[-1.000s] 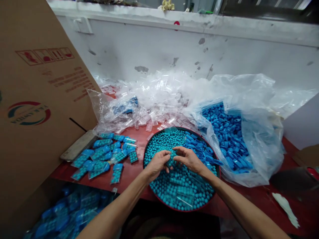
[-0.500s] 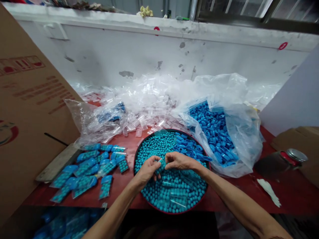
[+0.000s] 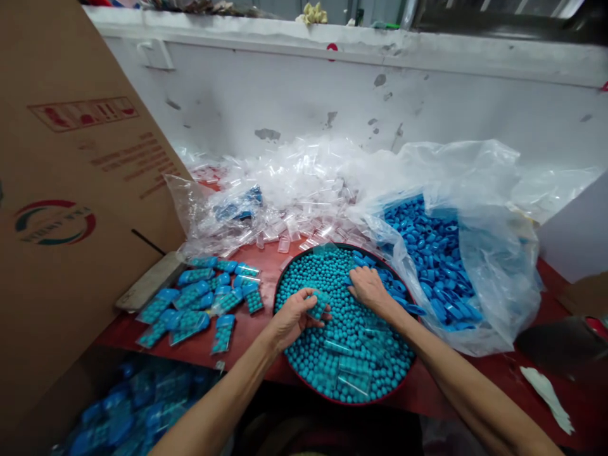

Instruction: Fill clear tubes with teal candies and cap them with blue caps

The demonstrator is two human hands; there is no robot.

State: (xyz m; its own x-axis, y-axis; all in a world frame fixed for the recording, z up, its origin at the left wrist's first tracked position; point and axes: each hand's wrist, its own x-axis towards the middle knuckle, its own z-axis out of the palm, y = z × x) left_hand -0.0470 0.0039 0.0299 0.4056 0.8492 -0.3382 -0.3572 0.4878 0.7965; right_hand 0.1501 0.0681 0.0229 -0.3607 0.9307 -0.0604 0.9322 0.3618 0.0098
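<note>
A person's left hand (image 3: 295,316) pinches a clear container (image 3: 318,305) of teal beads between the thumb and curled fingers, just over the loose beads (image 3: 304,269) that fill a round basin (image 3: 351,403) on a red table (image 3: 261,256). The right hand (image 3: 369,289) is at the blue caps (image 3: 398,289) heaped along the basin's far right side, its fingers bent and bunched together, their tips down at the caps; whether one is gripped, I cannot tell from here. More clear containers lie on the beads nearest the person, and bead-filled, blue-topped packs (image 3: 190,294) are spread over the table to the left. At far left stands a brown carton (image 3: 61,158) bearing a round red-and-dark-green logo (image 3: 54,221), its lettering too blurred to read with certainty. Above it run a row of red handling symbols (image 3: 84,114) and lines of red print (image 3: 133,158), likewise illegible. A small red disc (image 3: 331,47) marks the white ledge behind.
</note>
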